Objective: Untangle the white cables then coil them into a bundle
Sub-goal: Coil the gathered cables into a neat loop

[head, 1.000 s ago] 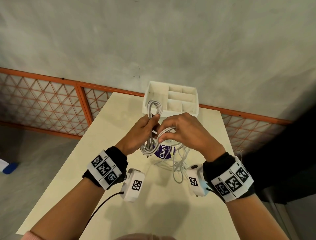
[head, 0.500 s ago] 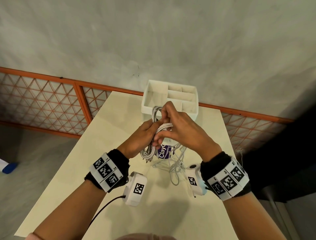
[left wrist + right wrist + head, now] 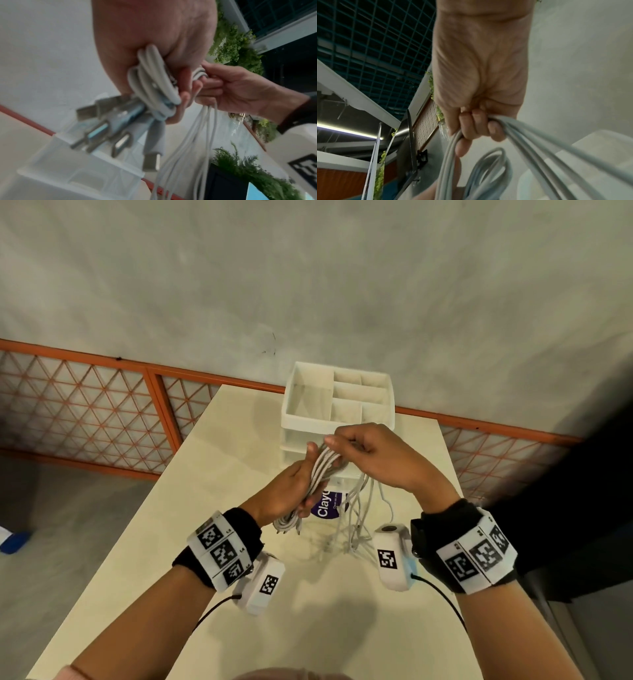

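Observation:
A bundle of white cables (image 3: 320,474) is held above the cream table (image 3: 205,508). My left hand (image 3: 291,491) grips the coiled loops (image 3: 154,83), and several USB plugs (image 3: 120,125) stick out below its fingers. My right hand (image 3: 373,455) grips the strands (image 3: 530,146) at the top of the coil, just right of the left hand. Loose cable tails (image 3: 359,518) hang from the right hand down to the table. In the left wrist view the right hand (image 3: 240,92) pinches strands (image 3: 205,128) beside the coil.
A white compartment organizer (image 3: 339,405) stands at the table's far edge, just behind the hands. A purple-labelled item (image 3: 329,505) sits under the cables. An orange lattice railing (image 3: 102,412) and a grey wall lie beyond the table.
The right hand has swung from left of the coil over to the right, pulling strands across the top. The left hand tilted the coil, its plugs now hanging lower.

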The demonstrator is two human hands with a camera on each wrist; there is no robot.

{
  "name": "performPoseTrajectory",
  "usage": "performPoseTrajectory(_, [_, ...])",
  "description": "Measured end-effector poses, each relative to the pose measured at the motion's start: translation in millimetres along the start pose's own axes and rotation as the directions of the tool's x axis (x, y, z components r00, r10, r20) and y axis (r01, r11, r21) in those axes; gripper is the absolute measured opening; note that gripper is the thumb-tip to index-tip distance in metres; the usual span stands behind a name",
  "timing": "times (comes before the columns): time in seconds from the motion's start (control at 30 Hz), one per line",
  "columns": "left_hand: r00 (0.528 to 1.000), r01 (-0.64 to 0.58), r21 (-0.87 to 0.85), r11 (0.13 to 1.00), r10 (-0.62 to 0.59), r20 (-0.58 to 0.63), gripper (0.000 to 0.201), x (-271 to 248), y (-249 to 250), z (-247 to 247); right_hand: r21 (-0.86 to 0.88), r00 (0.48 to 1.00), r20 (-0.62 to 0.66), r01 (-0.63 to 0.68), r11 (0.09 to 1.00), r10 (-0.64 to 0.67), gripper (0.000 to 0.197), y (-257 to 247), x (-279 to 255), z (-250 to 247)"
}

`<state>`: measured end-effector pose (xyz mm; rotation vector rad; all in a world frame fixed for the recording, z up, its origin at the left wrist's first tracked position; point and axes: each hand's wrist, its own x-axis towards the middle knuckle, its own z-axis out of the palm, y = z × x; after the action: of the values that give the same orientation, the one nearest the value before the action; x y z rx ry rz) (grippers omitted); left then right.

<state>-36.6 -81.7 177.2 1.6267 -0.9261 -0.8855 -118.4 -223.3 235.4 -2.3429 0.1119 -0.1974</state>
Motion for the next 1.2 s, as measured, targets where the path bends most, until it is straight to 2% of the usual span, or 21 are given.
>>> performPoseTrajectory(0.1, [1.0, 0.01, -0.073, 0.997, -0.008, 0.026, 0.077, -5.0, 1.7, 7.4, 0.199, 0.992, -0.122, -0.006, 0.98, 0.031, 0.02, -3.3, 3.1, 2.1])
performPoseTrajectory(0.17, [0.999, -0.033, -0.097, 0.995, 0.036, 0.031, 0.072, -8.6, 0.9, 8.9, 0.232, 0.988, -0.146, -0.006, 0.973, 0.041, 0.027, -3.3, 3.1, 2.7])
performPoseTrajectory(0.3, [0.998, -0.045, -0.073, 0.996, 0.048, 0.038, 0.044, -11.6, -2.5, 6.1, 0.126, 0.987, -0.149, -0.045, 0.991, 0.064, 0.034, -1.4, 2.6, 4.6])
performPoseTrajectory(0.4, [0.998, -0.025, -0.042, 0.999, 0.027, 0.053, 0.039, -12.7, -4.4, 5.1, -0.052, 0.976, -0.211, -0.055, 0.997, 0.043, 0.038, 1.6, 2.4, 7.2])
performPoseTrajectory(0.5, [0.997, -0.027, 0.019, 0.999, 0.026, 0.066, 0.039, -13.3, -3.5, 3.5, -0.146, 0.969, -0.243, -0.069, 0.987, 0.032, 0.025, 7.5, 3.0, 4.7])
performPoseTrajectory(0.53, [0.998, -0.033, 0.037, 0.999, 0.031, 0.062, 0.039, -13.7, -3.3, 2.4, -0.112, 0.976, -0.209, -0.079, 0.991, 0.055, 0.025, 10.3, 2.9, 2.3])
performPoseTrajectory(0.6, [0.998, -0.046, 0.064, 0.997, 0.042, 0.049, 0.04, -14.5, -4.1, -0.5, 0.005, 0.985, -0.08, -0.153, 0.988, 0.153, 0.04, 15.4, 0.3, -1.1])
performPoseTrajectory(0.67, [0.999, -0.044, 0.052, 0.998, 0.043, 0.022, 0.038, -14.9, -6.2, -4.8, 0.042, 0.966, 0.058, -0.253, 0.967, 0.25, 0.055, 19.4, -4.4, -2.0])
performPoseTrajectory(0.73, [0.999, -0.046, -0.01, 0.999, 0.045, -0.015, 0.037, -16.5, -6.8, -11.3, 0.073, 0.947, 0.135, -0.303, 0.95, 0.292, 0.063, 28.5, -8.3, 2.6])
performPoseTrajectory(0.9, [0.992, -0.125, -0.114, 0.986, 0.121, -0.044, 0.039, -18.9, -3.2, -17.5, 0.413, 0.929, 0.04, -0.352, 0.84, 0.369, 0.053, 42.9, -11.9, 30.1])
performPoseTrajectory(1.07, [0.977, -0.213, -0.097, 0.972, 0.212, -0.022, 0.041, -14.3, -7.6, -8.8, 0.576, 0.897, -0.064, -0.324, 0.75, 0.437, 0.051, 21.8, -8.4, 65.4])
performPoseTrajectory(1.2, [0.964, -0.249, -0.127, 0.96, 0.234, -0.122, 0.037, -8.7, -9.2, 0.2, 0.655, 0.878, -0.09, -0.303, 0.692, 0.469, 0.036, 11.4, -3.4, 78.2])
